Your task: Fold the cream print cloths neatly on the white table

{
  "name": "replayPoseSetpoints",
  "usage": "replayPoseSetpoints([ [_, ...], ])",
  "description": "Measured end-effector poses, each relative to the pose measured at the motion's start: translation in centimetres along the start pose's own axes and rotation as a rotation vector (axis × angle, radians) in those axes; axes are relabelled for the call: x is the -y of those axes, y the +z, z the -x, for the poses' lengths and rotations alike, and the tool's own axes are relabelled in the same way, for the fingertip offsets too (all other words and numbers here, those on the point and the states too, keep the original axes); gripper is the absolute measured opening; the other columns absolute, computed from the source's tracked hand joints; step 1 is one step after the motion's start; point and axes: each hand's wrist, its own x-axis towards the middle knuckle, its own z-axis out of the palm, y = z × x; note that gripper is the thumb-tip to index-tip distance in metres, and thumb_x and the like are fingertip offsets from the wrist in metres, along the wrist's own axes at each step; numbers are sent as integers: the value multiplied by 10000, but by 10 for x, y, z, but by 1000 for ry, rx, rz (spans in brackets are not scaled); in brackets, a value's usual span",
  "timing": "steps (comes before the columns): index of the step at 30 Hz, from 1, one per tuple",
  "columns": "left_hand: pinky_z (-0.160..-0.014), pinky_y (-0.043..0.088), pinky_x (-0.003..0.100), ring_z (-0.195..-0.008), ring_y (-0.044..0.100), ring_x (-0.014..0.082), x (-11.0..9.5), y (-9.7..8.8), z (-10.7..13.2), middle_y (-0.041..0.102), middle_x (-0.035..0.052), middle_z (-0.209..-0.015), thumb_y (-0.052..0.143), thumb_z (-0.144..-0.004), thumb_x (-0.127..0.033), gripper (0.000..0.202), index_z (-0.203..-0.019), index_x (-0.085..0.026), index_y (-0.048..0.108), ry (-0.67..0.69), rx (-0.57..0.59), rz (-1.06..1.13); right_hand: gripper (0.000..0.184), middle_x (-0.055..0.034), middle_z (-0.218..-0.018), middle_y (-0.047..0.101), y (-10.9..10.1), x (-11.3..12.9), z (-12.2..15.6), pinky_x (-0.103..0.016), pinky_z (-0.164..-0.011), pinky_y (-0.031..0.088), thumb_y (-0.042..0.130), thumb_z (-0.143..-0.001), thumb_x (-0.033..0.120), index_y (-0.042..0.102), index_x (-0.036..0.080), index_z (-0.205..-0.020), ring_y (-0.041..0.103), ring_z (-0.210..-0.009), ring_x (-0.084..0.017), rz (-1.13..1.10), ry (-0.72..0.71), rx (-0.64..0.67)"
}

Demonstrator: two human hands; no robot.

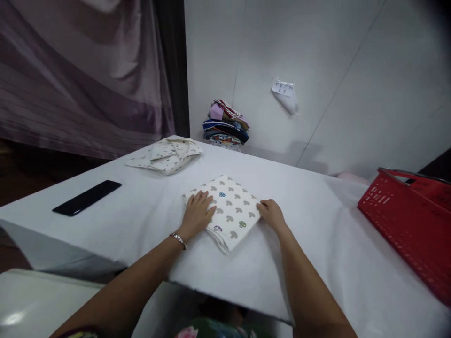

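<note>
A folded white cloth with a mushroom print lies on the white-covered table, its layered edges showing at the near corner. My left hand, with a silvery bracelet at the wrist, rests flat on the cloth's left part, fingers spread. At the right corner, my right hand has its fingers closed on the cloth's edge; the fingertips are partly hidden. Farther back on the table is another white printed garment, loosely folded.
A black flat slab lies on the table's left side. The red plastic basket stands at the right. Behind the table a stack of folded clothes sits by the wall, where a paper label hangs. A pinkish curtain covers the left background.
</note>
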Motion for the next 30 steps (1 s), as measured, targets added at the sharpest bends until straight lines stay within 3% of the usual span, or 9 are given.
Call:
replayPoseSetpoints([
  [5,-1094,178,453,-1329,285,264,-2,-3,1,416,84,-1395,371,-888,-388,450,-1258,-176,515,-5,9,-10,345,-92,-956,610,12,-11,-2,-283,-803,385,536,-782,410,677,153,-965,545,-911,-207,-116,64,17],
  [10,-1090,177,457,-1314,311,270,-3,-5,0,435,99,-1379,372,-886,-372,439,-1238,-167,534,-2,2,-16,372,-46,-878,640,12,-15,1,-316,-817,427,664,-644,445,672,164,-888,564,-879,-217,-651,328,9],
  [17,-1078,202,443,-1293,345,265,0,-13,-9,451,106,-1365,420,-865,-386,424,-1219,-189,544,-58,40,101,265,-84,-958,628,-6,-18,32,-301,-753,528,539,-808,348,540,162,-997,629,-827,-164,-946,552,-31],
  [22,-1080,197,447,-1316,301,274,17,-26,-30,392,114,-1406,395,-870,-414,471,-1246,-157,513,-191,17,90,243,-94,-947,631,-12,6,72,-342,-691,559,584,-820,288,485,176,-1012,653,-767,-176,-1300,697,177],
  [27,-959,377,384,-1186,470,315,40,-29,-61,489,164,-1318,502,-774,-513,658,-1287,-103,464,-396,290,178,190,-113,-916,644,-6,38,98,-307,-662,560,560,-839,277,554,117,-940,657,-763,-175,-1381,695,417],
  [30,-875,426,371,-1089,538,340,48,-29,-77,586,174,-1193,594,-677,-539,671,-1193,-112,551,-397,384,194,260,-111,-913,649,-4,51,106,-295,-657,556,550,-846,351,585,109,-933,657,-784,-179,-1393,678,570],
])
